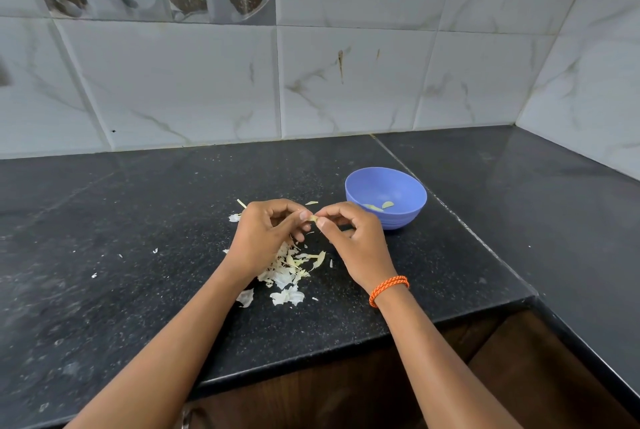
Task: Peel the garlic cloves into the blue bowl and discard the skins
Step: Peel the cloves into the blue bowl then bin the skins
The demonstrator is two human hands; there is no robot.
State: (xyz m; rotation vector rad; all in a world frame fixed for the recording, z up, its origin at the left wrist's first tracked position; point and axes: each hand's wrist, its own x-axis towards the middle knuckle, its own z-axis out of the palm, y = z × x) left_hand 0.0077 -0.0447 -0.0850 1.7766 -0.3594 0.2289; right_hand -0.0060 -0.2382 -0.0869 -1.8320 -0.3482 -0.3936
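— Two hands, both busy over that black counter. See the left hand?

— Yes, fingers curled, thumb and forefinger pinching one end of a small garlic clove. Loose skins lie heaped on the counter right under its wrist, with a few flakes scattered farther left.

— And the right hand?

— It pinches the other end of the same clove, fingertips meeting the left hand's just above the heap. An orange bracelet sits on that wrist.

— Where's the blue bowl?

— Just beyond the right hand, upright on the counter, a couple of peeled cloves lying inside at the bottom.
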